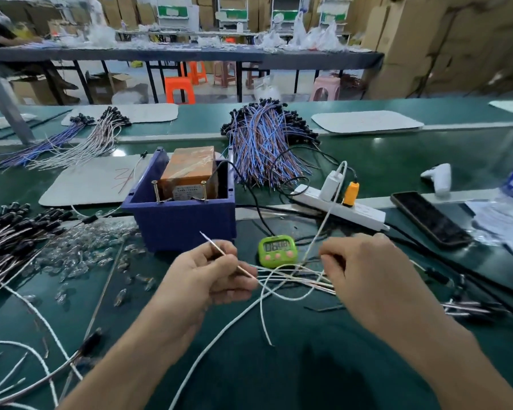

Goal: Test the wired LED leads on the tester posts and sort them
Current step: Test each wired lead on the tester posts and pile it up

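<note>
The LED lead point(213, 245) is hovering just in front of the blue tester box point(178, 223), my left hand point(208, 275) pinching it tip-up for the posts point(155, 191) while my right hand point(365, 272) is gripping its far end steady.

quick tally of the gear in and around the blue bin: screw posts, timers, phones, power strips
screw posts: 2
green timer: 1
phone: 1
power strip: 1
total: 5
</note>
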`<act>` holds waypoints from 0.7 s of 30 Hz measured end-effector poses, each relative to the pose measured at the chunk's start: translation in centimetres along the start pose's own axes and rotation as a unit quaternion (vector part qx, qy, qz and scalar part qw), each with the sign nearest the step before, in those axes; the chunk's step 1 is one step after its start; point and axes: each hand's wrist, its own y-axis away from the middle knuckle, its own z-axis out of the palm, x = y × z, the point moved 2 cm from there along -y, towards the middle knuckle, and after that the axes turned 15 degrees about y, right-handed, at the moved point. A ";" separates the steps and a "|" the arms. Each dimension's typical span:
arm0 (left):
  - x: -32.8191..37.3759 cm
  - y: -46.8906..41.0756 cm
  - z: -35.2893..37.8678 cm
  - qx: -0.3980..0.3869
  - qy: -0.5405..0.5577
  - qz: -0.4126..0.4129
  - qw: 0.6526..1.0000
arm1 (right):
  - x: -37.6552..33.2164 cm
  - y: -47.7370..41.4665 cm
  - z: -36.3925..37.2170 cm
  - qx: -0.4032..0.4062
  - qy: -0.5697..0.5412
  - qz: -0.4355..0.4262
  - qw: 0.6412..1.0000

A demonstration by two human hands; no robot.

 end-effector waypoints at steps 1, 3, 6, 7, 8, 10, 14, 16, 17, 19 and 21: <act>-0.4 -0.1 0.5 -0.006 0.014 -0.013 1.000 | 1.0 0.5 0.3 0.011 0.010 -0.002 1.000; -1.4 -0.4 1.5 0.009 0.038 -0.028 0.999 | 2.8 1.6 1.2 0.023 0.003 -0.006 1.000; -3.1 -1.0 1.9 0.050 0.028 -0.039 0.998 | 4.6 2.9 3.1 0.040 -0.058 -0.002 0.998; -3.7 -1.2 2.0 0.057 0.008 -0.043 0.997 | 5.0 3.3 3.7 0.040 -0.079 0.008 0.996; -4.2 -1.4 1.8 0.064 -0.016 -0.045 0.997 | 5.4 3.7 4.4 0.037 -0.097 0.016 0.994; -4.9 -1.6 1.3 0.085 -0.056 -0.042 0.994 | 6.0 4.5 5.6 0.023 -0.127 0.031 0.991; -4.3 -1.9 -0.2 0.133 -0.119 -0.003 0.984 | 6.7 5.1 6.9 -0.029 -0.169 0.053 0.984; -3.3 -1.9 -1.1 0.157 -0.143 0.035 0.977 | 6.9 5.1 7.0 -0.024 -0.169 0.049 0.984; -2.8 -1.9 -1.4 0.164 -0.147 0.054 0.974 | 6.9 5.2 7.0 -0.016 -0.170 0.048 0.984; -2.2 -1.9 -1.9 0.167 -0.144 0.079 0.972 | 7.1 5.2 6.9 0.010 -0.170 0.052 0.984; -2.1 -1.9 -2.1 0.158 -0.140 0.084 0.974 | 7.6 5.2 7.0 0.020 -0.162 0.064 0.985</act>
